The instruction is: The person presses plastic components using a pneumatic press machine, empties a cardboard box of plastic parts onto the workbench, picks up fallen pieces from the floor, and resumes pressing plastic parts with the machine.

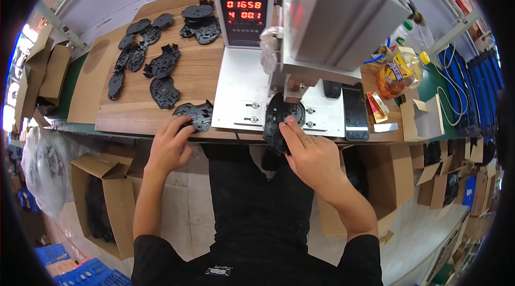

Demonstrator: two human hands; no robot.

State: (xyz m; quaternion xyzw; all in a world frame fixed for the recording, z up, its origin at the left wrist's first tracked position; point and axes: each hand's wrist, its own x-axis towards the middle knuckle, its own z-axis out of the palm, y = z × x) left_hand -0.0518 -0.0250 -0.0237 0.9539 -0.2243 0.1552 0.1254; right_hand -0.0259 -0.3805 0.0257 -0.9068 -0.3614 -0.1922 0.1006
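My right hand holds a black plastic shell part on the metal base of a press. Its index and middle fingers lie on top of the part; the thumb is hidden. The part's upper end sits beneath the press head, and its lower end sticks out past the base's front edge. My left hand has its fingers curled over the left end of another black plastic shell part at the table's front edge. Whether the left thumb touches that part is not clear.
Several black plastic parts lie on the wooden board. A counter display stands beside the press cylinder. To the right are a phone and a drink bottle. Cardboard boxes stand below the table.
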